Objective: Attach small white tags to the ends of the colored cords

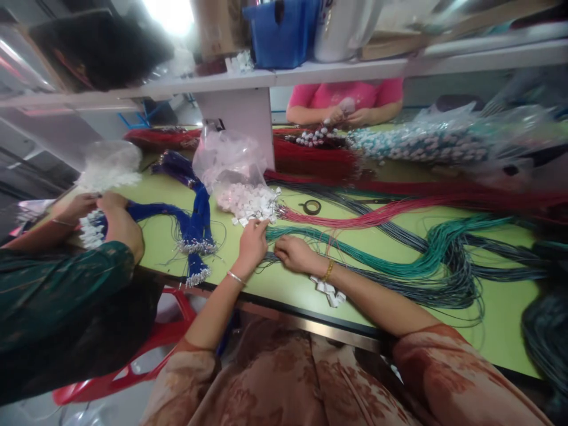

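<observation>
My left hand (252, 245) is at the near edge of a pile of white plastic connectors (255, 200), its thumb and fingertips pressed together. Whatever it pinches is too small to make out. Close by on the right, my right hand (294, 254) is closed with curled fingers over the wire ends, and its hold is hidden. Green wires (377, 260) run rightward from between the hands. Dark grey wires (408, 289) lie beside and under them. Below my right wrist, several white connectors (329, 292) rest near the table edge.
A black tape roll (312, 207) lies beside red wires (355, 222). On the left, a co-worker's hands (113, 208) handle blue wires (195, 219) with white connectors. Across the table sits another person in pink (346, 97). A shelf (310, 72) spans above, holding a blue bin (279, 35).
</observation>
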`<action>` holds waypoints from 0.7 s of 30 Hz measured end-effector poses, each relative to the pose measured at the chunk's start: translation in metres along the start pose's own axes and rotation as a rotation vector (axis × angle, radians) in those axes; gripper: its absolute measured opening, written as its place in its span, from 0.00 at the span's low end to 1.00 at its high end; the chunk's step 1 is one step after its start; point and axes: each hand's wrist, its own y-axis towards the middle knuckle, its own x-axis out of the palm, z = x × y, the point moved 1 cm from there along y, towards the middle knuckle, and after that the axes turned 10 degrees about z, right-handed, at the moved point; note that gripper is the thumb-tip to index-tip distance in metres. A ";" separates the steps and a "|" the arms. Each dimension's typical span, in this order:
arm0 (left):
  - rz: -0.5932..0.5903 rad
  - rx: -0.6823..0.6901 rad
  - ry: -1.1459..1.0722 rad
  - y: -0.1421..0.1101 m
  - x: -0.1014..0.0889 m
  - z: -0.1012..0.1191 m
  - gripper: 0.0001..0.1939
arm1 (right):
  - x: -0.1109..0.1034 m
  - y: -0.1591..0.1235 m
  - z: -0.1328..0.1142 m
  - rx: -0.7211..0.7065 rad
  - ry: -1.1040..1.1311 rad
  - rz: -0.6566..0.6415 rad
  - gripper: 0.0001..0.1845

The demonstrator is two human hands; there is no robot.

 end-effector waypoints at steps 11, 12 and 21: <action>0.203 -0.287 -0.356 0.041 -0.029 -0.031 0.09 | -0.022 -0.005 0.006 0.106 0.293 0.068 0.05; 0.234 -0.367 -0.481 0.041 -0.036 -0.031 0.08 | -0.025 -0.003 0.004 0.107 0.322 0.049 0.04; 0.202 -0.751 -1.003 0.009 -0.058 -0.020 0.09 | -0.031 0.047 -0.042 0.077 0.673 -0.010 0.08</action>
